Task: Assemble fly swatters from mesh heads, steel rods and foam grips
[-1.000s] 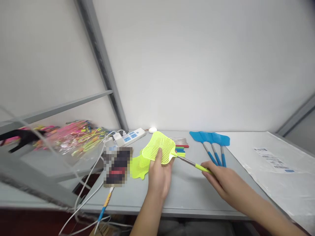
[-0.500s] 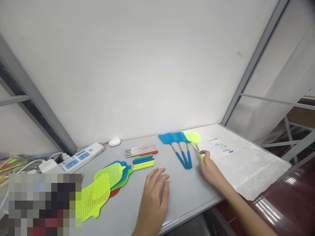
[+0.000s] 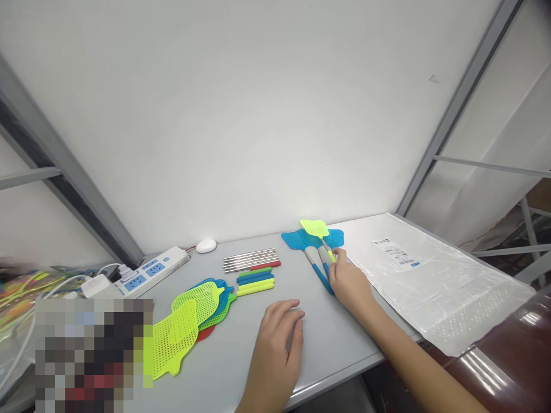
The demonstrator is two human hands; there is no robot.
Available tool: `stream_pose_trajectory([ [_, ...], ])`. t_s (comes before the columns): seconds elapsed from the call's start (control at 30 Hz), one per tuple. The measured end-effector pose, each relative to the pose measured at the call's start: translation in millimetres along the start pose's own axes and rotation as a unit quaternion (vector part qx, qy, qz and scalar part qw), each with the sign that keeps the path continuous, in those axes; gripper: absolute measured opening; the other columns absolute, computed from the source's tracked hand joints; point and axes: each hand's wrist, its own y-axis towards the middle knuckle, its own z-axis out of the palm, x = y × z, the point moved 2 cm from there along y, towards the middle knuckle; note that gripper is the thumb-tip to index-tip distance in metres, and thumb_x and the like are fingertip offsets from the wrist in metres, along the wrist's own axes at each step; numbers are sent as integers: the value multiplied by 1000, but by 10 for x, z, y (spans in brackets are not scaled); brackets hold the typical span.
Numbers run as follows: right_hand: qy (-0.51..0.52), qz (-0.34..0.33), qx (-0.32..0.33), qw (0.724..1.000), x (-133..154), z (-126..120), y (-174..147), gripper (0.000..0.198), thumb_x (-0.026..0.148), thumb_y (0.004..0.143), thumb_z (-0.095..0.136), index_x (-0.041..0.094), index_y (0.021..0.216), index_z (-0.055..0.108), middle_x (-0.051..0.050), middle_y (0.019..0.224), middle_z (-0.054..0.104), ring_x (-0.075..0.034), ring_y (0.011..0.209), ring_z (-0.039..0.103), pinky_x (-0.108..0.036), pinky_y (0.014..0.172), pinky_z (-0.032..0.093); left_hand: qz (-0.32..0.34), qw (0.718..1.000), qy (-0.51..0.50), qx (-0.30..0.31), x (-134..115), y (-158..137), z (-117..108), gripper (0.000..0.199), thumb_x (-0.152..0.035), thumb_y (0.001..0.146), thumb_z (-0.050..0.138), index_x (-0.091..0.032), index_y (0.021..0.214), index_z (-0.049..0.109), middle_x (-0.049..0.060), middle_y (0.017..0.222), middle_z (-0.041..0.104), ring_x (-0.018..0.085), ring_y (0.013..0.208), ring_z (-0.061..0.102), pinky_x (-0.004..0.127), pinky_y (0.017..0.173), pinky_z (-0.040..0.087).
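My right hand (image 3: 350,282) is closed around the handle of a yellow-green fly swatter (image 3: 314,228), whose perforated head lies over the blue ones. Under it, several blue fly swatters (image 3: 291,240) overlap near the wall, their handles pointing toward me and partly covered by my hand. My left hand (image 3: 276,350) hovers over the front of the table with fingers apart and nothing in it. To its left are loose swatter heads (image 3: 174,338) in yellow, blue, green and red, overlapping. Beyond it lie coloured handle tubes (image 3: 256,287) and a row of shiny metal rods (image 3: 245,262).
A flat white plastic mailing bag (image 3: 413,298) with a label covers the table's right side. On the left stand a white power strip (image 3: 161,269) with plugs and a small white rounded object (image 3: 206,246). The wall (image 3: 258,126) closes off the back.
The yellow-green swatter has moved left, from the right end of the blue swatters to on top of them, in my right hand. My left hand stays open.
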Motion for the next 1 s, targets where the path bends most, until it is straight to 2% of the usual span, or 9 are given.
stream_pose_trajectory([
  [0.23,-66,-49,17,996,200,56,116,27,21,99,31,15,123,40,-4,69,64,-23,60,64,-28,52,27,-7,1000,-15,0,-10,-20,-10,21,-18,94,48,-24,107,64,8,121,63,25,118,53,45,97,49],
  [0.53,-132,-50,38,989,146,114,61,27,21,98,29,14,120,42,-4,66,63,-23,60,65,-29,50,27,-8,1000,-28,6,-27,-36,-10,22,-17,94,47,-23,108,63,9,120,63,25,117,52,46,99,46],
  [0.8,-143,-87,67,984,131,133,42,27,17,94,36,16,119,47,-8,78,67,-25,71,68,-29,57,31,-7,1000,-27,-1,-27,-34,-12,22,-16,94,48,-23,107,64,8,118,64,25,115,53,45,97,47],
  [1.0,-120,-97,54,987,99,159,47,19,19,95,39,16,108,52,-9,87,67,-22,70,67,-28,56,29,-13,1000,-25,-1,-36,-28,-12,22,-16,94,48,-23,107,64,8,117,64,24,114,54,43,97,48],
])
